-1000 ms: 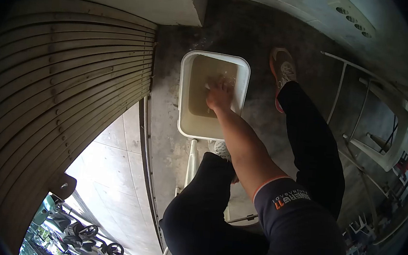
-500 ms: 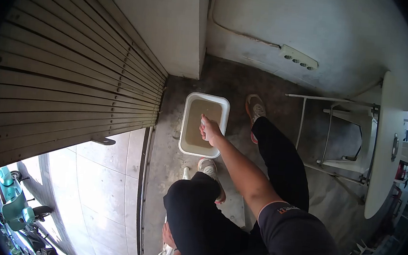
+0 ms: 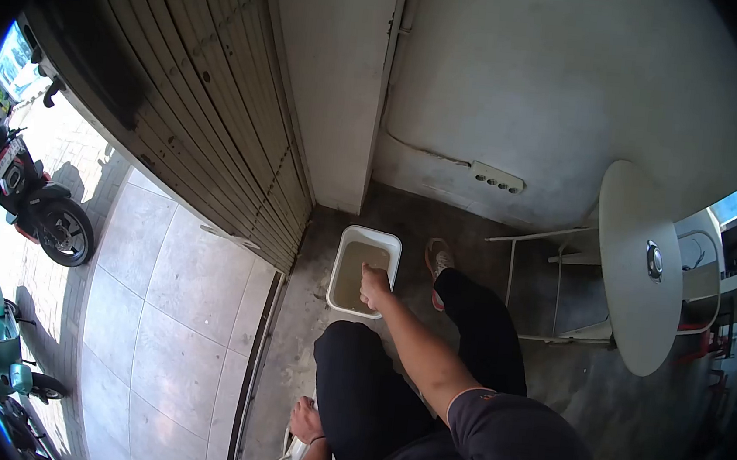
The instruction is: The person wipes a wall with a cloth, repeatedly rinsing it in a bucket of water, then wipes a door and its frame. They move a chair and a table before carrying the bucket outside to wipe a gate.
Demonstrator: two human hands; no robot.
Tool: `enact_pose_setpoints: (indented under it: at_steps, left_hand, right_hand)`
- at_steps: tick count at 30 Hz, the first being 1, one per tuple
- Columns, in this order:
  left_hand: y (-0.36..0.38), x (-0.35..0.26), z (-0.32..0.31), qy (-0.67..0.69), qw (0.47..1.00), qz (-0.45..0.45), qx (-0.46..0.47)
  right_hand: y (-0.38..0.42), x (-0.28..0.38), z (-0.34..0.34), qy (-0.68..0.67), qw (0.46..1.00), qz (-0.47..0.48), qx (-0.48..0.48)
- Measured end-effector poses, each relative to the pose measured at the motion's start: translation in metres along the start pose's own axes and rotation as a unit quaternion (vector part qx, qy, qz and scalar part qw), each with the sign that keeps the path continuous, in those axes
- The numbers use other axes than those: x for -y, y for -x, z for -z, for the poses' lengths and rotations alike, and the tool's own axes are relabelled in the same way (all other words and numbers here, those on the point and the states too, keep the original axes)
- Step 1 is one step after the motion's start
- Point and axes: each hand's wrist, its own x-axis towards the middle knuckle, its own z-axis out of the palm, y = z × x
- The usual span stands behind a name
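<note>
A white rectangular basin [image 3: 333, 271] of cloudy, brownish water stands on the floor ahead of me. Over its right half is my right hand [image 3: 373, 286], fingers closed into a fist; whatever it may hold is hidden. Low beside my bent knee, my left hand [image 3: 306, 419] has its fingers curled at the top of a white object with curved tubing [image 3: 286, 456]. My arm and leg hide most of that object, so its kind cannot be made out.
A folding shutter [image 3: 215, 85] stands at the left, with pale floor tiles [image 3: 177, 318] and parked motorbikes [image 3: 58, 225] beyond. A power strip [image 3: 497, 178] hangs on the wall. A white folding chair [image 3: 583, 328] and a round white tabletop [image 3: 637, 271] are at the right.
My view has tilted up and left, showing more of the outside. My right fist stays over the basin, its wrist turned a little. My left hand stays by the white object.
</note>
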Motion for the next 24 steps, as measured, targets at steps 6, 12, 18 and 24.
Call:
enact_pose_setpoints:
  at_steps: [6, 12, 18, 24]
  left_hand:
    - [0.001, -0.007, 0.000, 0.009, 1.000, 0.021, -0.016]
    - [-0.002, 0.000, -0.012, 0.038, 0.999, 0.006, -0.038]
    - [0.000, -0.002, -0.013, 0.057, 0.997, 0.004, -0.057]
    - [-0.012, 0.029, -0.060, 0.118, 0.988, -0.011, 0.094]
  right_hand:
    - [0.014, 0.019, 0.024, -0.045, 0.997, -0.007, 0.060]
    - [0.071, 0.062, 0.018, -0.150, 0.983, -0.021, 0.101]
    - [0.098, 0.057, 0.009, -0.100, 0.988, 0.038, 0.112]
    - [0.106, 0.072, 0.003, -0.061, 0.984, 0.042, 0.163]
